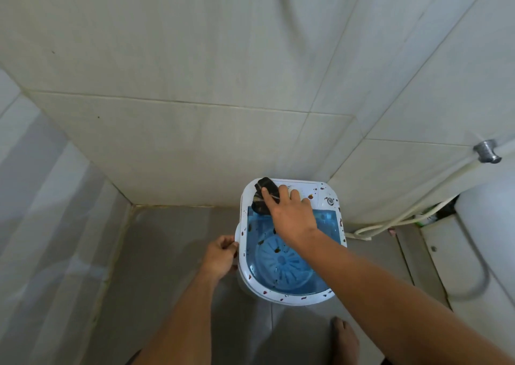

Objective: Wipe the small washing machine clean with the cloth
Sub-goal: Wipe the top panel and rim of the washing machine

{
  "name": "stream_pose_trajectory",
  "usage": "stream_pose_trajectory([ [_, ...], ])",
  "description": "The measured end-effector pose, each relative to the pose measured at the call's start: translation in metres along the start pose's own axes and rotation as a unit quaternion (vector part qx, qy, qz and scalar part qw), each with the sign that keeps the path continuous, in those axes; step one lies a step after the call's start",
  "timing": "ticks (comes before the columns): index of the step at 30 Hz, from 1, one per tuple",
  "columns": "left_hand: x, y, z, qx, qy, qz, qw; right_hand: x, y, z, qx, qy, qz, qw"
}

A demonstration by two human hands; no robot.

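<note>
A small white washing machine (331, 205) with a clear blue lid stands on the floor in the corner of a tiled room. Brown specks dot its white rim and lid. My right hand (289, 214) presses a dark cloth (263, 196) flat against the back left of the machine's top panel. My left hand (220, 256) grips the machine's left rim, fingers curled on the edge. Through the lid I see the blue ribbed disc at the tub's bottom.
Tiled walls close in behind and to the left. A white hose (390, 219) runs along the right wall from a metal fitting (487, 151). A white fixture (479, 239) stands at right. My bare foot (344, 339) is on the grey floor in front.
</note>
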State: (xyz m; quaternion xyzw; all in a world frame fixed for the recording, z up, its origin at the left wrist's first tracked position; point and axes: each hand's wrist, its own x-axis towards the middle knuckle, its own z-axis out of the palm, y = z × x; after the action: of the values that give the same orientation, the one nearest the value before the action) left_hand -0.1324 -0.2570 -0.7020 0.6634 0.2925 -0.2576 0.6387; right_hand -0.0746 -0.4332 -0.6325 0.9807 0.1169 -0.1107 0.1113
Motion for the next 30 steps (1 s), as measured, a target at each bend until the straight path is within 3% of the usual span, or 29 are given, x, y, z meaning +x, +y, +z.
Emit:
stream_pose_trajectory([
  [2, 0.0, -0.001, -0.002, 0.001, -0.003, 0.004, 1.0, 0.003, 0.012, -0.008, 0.025, -0.007, -0.008, 1.0],
  [5, 0.001, -0.001, -0.002, 0.004, -0.003, 0.007, 1.0, 0.019, 0.03, -0.025, 0.199, 0.026, 0.074, 0.977],
  [6, 0.001, -0.001, -0.001, 0.0, -0.003, 0.007, 1.0, 0.022, 0.032, -0.027, 0.206, 0.045, 0.086, 0.974],
  [13, 0.0, -0.001, 0.001, 0.0, 0.003, 0.002, 1.0, 0.011, 0.008, -0.011, -0.028, -0.004, 0.036, 0.999],
  [17, 0.002, -0.002, 0.0, 0.0, 0.001, 0.007, 1.0, 0.008, 0.008, -0.007, 0.015, 0.024, 0.049, 0.998],
  [21, 0.002, -0.003, 0.0, 0.003, 0.004, 0.002, 1.0, 0.011, 0.003, -0.013, 0.02, 0.003, 0.065, 0.998],
  [30, 0.0, -0.001, 0.001, 0.003, 0.011, -0.013, 1.0, -0.017, -0.002, 0.003, 0.042, 0.013, 0.038, 0.998],
])
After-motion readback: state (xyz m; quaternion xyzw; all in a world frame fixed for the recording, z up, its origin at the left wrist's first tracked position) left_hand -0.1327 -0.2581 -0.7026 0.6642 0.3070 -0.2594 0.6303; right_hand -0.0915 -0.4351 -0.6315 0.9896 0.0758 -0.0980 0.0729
